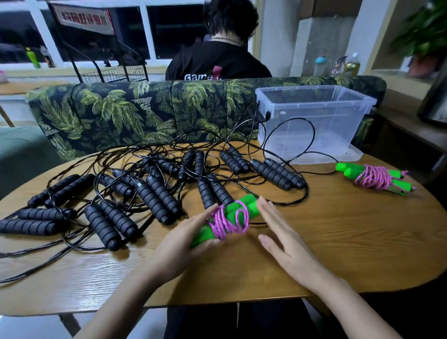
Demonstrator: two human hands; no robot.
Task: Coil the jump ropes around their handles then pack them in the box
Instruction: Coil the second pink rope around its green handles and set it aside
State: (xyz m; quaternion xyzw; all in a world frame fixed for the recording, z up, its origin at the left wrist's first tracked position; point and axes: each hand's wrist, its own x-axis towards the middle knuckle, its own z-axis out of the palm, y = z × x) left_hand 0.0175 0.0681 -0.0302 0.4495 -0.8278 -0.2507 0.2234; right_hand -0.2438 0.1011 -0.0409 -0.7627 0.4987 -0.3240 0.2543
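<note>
**Green jump rope (240,206) held over the counter (346,241), its pink cord (229,222) wound round the paired handles.**

The left hand (184,236) grips the lower end of the handles. The right hand (283,233) is open beside their upper end, fingers straight and holding nothing. A second green jump rope (354,171), also wrapped in pink cord, lies on the counter to the right, just in front of the clear box (317,115) at the far edge. Black jump ropes (157,194) lie uncoiled across the left and middle of the counter, their cords tangled.
</note>
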